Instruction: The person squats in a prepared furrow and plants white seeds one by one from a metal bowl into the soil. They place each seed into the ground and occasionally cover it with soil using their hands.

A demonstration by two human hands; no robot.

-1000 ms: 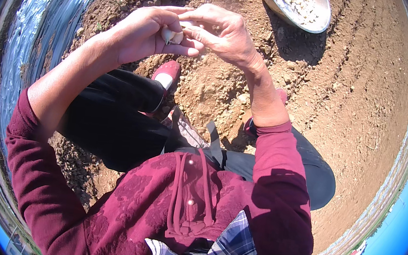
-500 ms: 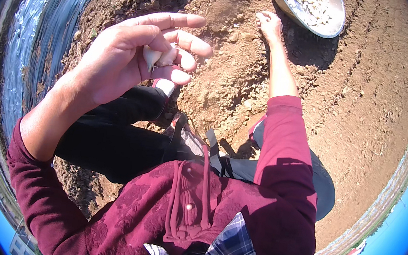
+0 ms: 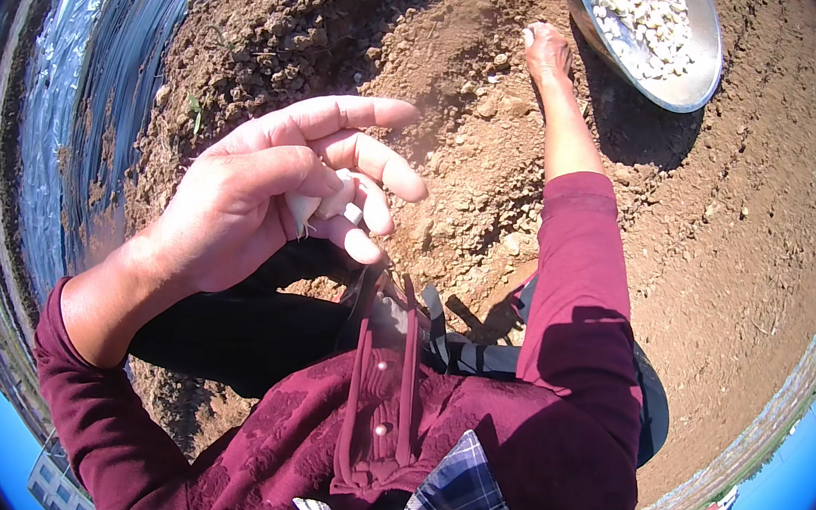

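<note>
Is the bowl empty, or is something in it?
Not empty: the bowl holds many pale cloves. Its far edge lies outside the picture.

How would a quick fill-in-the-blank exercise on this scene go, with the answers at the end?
1. Garlic cloves show in the ____ hand, the one closer to the camera.
2. The other hand, nearer the bowl, is the person's ____ one.
3. The many small pieces in the bowl are coloured ____.

Missing words: left; right; white.
</note>
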